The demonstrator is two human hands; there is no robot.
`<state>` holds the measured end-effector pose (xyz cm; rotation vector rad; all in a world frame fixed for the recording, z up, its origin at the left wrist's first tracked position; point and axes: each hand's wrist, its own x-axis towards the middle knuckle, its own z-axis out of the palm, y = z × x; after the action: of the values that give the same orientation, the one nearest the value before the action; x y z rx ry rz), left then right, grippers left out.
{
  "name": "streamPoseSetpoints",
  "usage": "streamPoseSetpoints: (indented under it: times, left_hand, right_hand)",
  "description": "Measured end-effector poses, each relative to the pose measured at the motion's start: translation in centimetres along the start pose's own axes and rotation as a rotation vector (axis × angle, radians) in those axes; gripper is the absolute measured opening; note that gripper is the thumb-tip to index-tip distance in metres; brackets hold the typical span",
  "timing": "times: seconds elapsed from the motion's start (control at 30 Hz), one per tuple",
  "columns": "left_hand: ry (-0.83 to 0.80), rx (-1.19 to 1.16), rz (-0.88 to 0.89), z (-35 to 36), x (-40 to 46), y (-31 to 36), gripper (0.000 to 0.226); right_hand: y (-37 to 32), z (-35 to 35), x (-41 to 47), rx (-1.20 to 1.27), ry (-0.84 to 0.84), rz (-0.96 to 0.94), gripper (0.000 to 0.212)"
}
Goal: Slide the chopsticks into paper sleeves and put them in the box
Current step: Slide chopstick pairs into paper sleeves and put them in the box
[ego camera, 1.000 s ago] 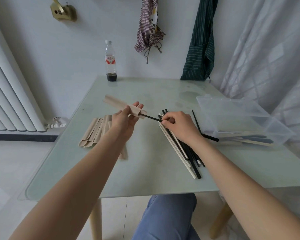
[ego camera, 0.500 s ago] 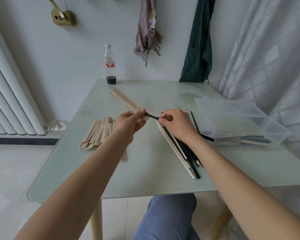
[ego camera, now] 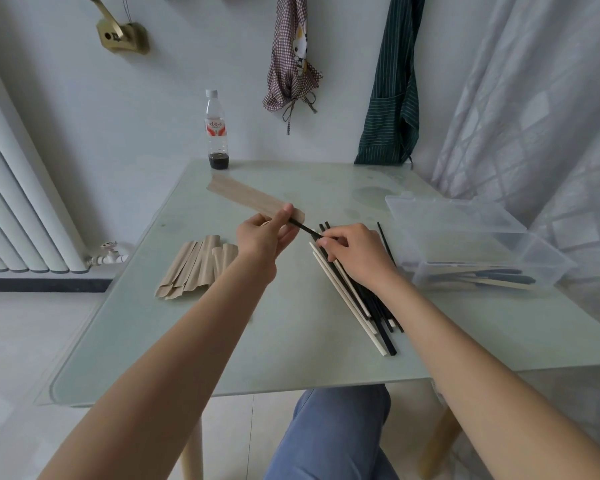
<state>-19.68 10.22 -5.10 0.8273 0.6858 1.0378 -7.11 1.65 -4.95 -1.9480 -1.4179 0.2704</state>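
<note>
My left hand point(ego camera: 262, 237) pinches the near end of a brown paper sleeve point(ego camera: 246, 197) that points away to the upper left above the table. A black chopstick point(ego camera: 303, 228) pokes out of the sleeve's open end, only a short stub showing. My right hand point(ego camera: 355, 252) pinches that stub's end with its fingertips. Under the right hand lies a pile of black and pale wooden chopsticks point(ego camera: 357, 303). A fan of empty paper sleeves point(ego camera: 194, 266) lies left of my left wrist. The clear plastic box point(ego camera: 482, 244) at the right holds a few sleeved chopsticks.
A plastic bottle point(ego camera: 216, 131) with dark liquid stands at the glass table's point(ego camera: 257, 348) far edge. A radiator point(ego camera: 18, 202) runs along the left wall. Aprons hang on the back wall, a curtain on the right. My knee shows below the table's near edge.
The black chopstick has gone deeper into the sleeve, leaving a shorter stub. My right hand has moved toward the left hand, and the sleeve now angles further away.
</note>
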Motion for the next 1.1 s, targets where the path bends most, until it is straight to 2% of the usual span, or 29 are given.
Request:
streamPoseSetpoints:
  times: [0.07,0.17,0.3,0.5,0.67,0.77,1.1]
  left_hand:
    - [-0.042,0.003,-0.010,0.1,-0.4,-0.2,0.020]
    - [-0.065,-0.006,-0.002,-0.4,-0.8,-0.2,0.010]
    - [-0.032,0.037,-0.020,-0.7,-1.1,-0.4,0.013]
    - [-0.073,0.038,-0.030,-0.1,-1.6,-0.7,0.013]
    - [-0.035,-0.056,-0.004,-0.8,-1.2,-0.1,0.011]
    - [-0.063,-0.035,-0.032,-0.6,-1.7,-0.6,0.010]
    - [0.005,-0.106,-0.063,-1.1,-0.9,-1.1,0.007]
  right_hand:
    - [0.0,-0.1,0.0,-0.025,0.024,-0.010,0.020]
    - [0.4,-0.4,0.0,-0.041,0.044,-0.004,0.020]
    - [1.0,-0.3,-0.1,-0.001,0.010,-0.020,0.019]
    - [0.3,-0.5,-0.1,-0.052,0.004,-0.060,0.021]
    - [1.3,-1.4,-0.1,-0.075,0.067,-0.021,0.014]
    - [1.1,-0.8,-0.3,-0.062,0.113,-0.037,0.013]
    - [2.1,-0.9,-0.5,-0.001,0.118,-0.039,0.016]
